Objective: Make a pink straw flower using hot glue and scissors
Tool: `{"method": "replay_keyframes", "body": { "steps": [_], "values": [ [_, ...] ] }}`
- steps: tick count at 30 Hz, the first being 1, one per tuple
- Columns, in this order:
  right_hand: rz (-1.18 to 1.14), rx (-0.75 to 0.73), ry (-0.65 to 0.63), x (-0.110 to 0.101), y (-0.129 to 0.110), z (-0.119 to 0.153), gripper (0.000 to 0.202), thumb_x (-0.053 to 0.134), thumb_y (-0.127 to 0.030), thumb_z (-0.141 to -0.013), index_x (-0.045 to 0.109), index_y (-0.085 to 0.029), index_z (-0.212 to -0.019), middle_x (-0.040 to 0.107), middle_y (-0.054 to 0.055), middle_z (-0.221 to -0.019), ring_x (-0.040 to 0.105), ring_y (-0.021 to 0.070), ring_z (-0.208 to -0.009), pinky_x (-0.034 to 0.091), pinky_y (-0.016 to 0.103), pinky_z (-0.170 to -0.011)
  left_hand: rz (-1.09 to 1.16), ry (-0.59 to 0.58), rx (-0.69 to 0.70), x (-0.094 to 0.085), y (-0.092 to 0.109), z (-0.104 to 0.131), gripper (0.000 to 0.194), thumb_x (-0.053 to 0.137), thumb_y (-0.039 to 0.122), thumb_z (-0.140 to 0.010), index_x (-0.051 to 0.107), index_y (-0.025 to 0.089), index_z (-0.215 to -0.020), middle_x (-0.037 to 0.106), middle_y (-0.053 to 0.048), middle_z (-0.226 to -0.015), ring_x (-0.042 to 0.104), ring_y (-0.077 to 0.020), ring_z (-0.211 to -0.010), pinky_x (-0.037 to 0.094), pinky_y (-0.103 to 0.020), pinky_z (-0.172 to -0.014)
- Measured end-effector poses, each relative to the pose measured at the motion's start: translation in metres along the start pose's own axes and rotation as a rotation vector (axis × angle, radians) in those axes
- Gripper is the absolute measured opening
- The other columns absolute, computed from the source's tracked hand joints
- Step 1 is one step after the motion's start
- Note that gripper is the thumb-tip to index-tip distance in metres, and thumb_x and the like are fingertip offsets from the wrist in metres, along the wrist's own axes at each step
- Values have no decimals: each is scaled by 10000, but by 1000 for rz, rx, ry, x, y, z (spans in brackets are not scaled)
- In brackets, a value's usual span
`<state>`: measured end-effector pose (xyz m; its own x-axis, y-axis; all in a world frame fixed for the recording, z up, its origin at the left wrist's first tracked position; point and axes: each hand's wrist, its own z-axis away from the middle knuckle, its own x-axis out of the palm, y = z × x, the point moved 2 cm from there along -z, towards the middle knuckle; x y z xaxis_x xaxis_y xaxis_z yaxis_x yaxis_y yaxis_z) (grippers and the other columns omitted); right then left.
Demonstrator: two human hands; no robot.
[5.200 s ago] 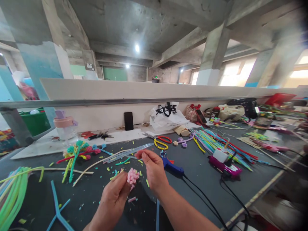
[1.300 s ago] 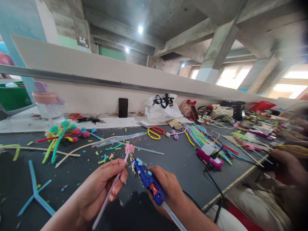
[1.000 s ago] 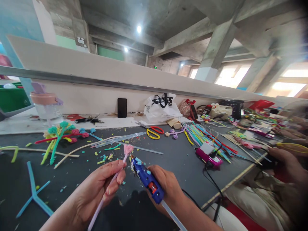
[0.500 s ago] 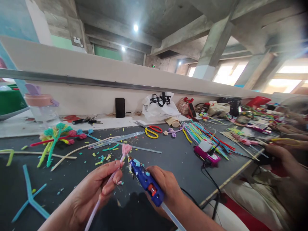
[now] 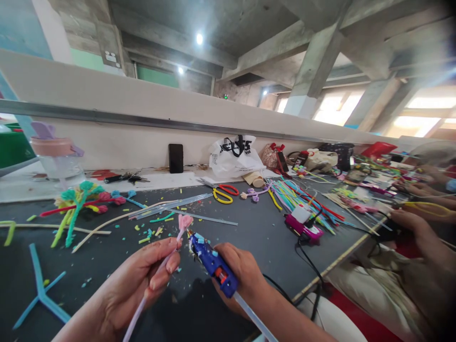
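Observation:
My left hand (image 5: pixel 153 273) pinches a pale lilac pipe cleaner stem (image 5: pixel 137 313) just below the small pink flower head (image 5: pixel 185 222) at its tip. My right hand (image 5: pixel 244 275) is wrapped round a blue hot glue gun (image 5: pixel 210 259), with a clear glue stick (image 5: pixel 254 320) sticking out of its back end. The gun's nozzle sits at the base of the pink flower; whether it touches, I cannot tell. Bits of coloured fluff cling to the gun's barrel. Beyond the hands lie clear glue sticks (image 5: pixel 171 205) and scissors (image 5: pixel 223 194) with yellow and red handles.
Green and red pipe cleaner flowers (image 5: pixel 83 204) lie at left, near a blue forked piece (image 5: pixel 42 297). A phone (image 5: pixel 175 158) leans on the partition beside a white bag (image 5: pixel 235 159). At right are a pipe cleaner bundle (image 5: pixel 295 197), a magenta power strip (image 5: pixel 302 229) and a co-worker's hand (image 5: pixel 409 223).
The view has shifted very slightly. Both hands keep their grips, with the glue gun's nozzle still at the flower's base. Scarcely anything else differs.

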<state>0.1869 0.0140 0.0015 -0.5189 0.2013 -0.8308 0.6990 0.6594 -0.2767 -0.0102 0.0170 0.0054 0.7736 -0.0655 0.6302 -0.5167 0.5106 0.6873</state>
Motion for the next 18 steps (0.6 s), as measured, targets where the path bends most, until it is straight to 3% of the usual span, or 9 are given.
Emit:
{"method": "replay_keyframes", "body": {
  "steps": [3, 6, 8, 12, 15, 18],
  "values": [
    [-14, 20, -18, -1, 0, 0, 248, 508, -194, -680, 488, -207, -926, 642, 55, -796, 627, 188, -675, 459, 258, -607, -44, 6, 6, 0, 0, -1, 133, 541, 224, -830, 557, 139, -729, 515, 55, -527, 293, 7, -264, 273, -88, -240],
    [-19, 7, -27, -1, 2, 2, 247, 507, -194, -668, 489, -212, -914, 642, 43, -774, 619, 180, -639, 454, 252, -583, -217, 10, 100, 2, 1, -3, 188, 576, 286, -795, 537, 144, -678, 538, 44, -534, 358, -18, -300, 313, -116, -273],
    [-10, -14, 23, -1, 4, 5, 246, 505, -214, -667, 485, -218, -912, 640, 33, -760, 613, 175, -619, 445, 250, -564, -421, 106, 199, 2, 3, -4, 202, 572, 317, -770, 507, 167, -651, 550, 40, -522, 422, -58, -325, 352, -159, -302],
    [-6, -25, 123, -3, 7, 9, 258, 510, -224, -678, 480, -226, -934, 640, 26, -764, 610, 173, -616, 437, 251, -557, -1032, 431, 434, -1, 9, -3, 125, 508, 288, -750, 506, 211, -652, 506, 63, -460, 475, -114, -383, 361, -208, -401],
    [-45, -36, 65, -2, 4, 10, 266, 511, -199, -666, 489, -228, -929, 641, 25, -761, 614, 173, -615, 439, 249, -552, -1485, 582, 625, -2, 14, 1, 159, 443, 282, -796, 538, 229, -680, 556, 44, -544, 530, -135, -508, 350, -224, -501],
    [-79, -39, -23, 1, 0, 9, 288, 519, -186, -646, 490, -228, -930, 636, 27, -752, 617, 178, -621, 442, 249, -554, -1747, 617, 671, -4, 14, 4, 213, 375, 273, -852, 568, 235, -771, 626, 10, -675, 588, -162, -621, 348, -246, -545]
  ]
}}
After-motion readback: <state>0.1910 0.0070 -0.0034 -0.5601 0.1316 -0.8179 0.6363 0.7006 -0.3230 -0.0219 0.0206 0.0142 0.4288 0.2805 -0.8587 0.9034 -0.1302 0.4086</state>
